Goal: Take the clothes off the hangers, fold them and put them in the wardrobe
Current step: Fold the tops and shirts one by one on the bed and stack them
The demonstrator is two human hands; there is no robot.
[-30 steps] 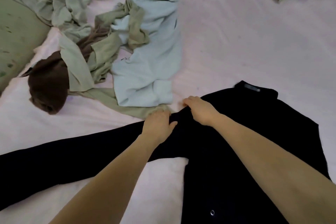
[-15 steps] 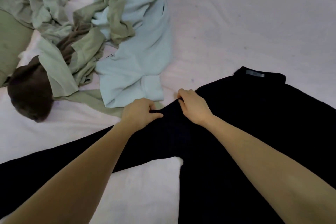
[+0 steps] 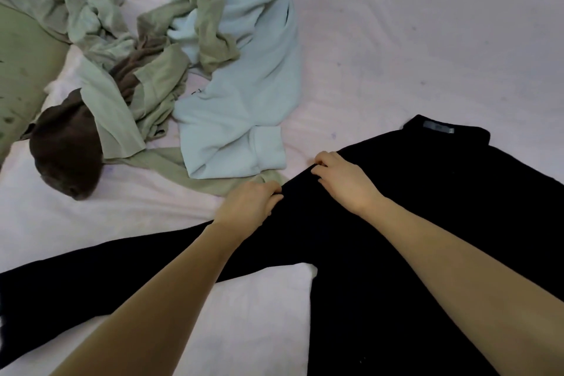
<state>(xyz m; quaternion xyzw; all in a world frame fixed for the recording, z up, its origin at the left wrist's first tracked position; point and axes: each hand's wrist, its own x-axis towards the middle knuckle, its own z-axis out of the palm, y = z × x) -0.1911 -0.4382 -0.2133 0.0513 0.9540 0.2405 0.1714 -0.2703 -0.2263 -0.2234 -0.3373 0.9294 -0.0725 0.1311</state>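
A black shirt lies spread out flat on the bed. Its collar points to the far right, and one long sleeve stretches away to the near left. Both hands are at the shoulder of that sleeve. The left hand has its fingers curled over the far edge of the cloth and seems to pinch it. The right hand is just beside it, fingers bent, holding the same edge a little farther along.

The shirt looks soft and light. It will bend and flop wherever it is picked up, so it will not keep its shape by itself. It is not slippery and cannot break. I think the shoulder seam is a good spot to hold, because the sleeve can then be folded across the body in one go.

On the far left sits a messy pile with a light blue top, green clothes and a brown one.
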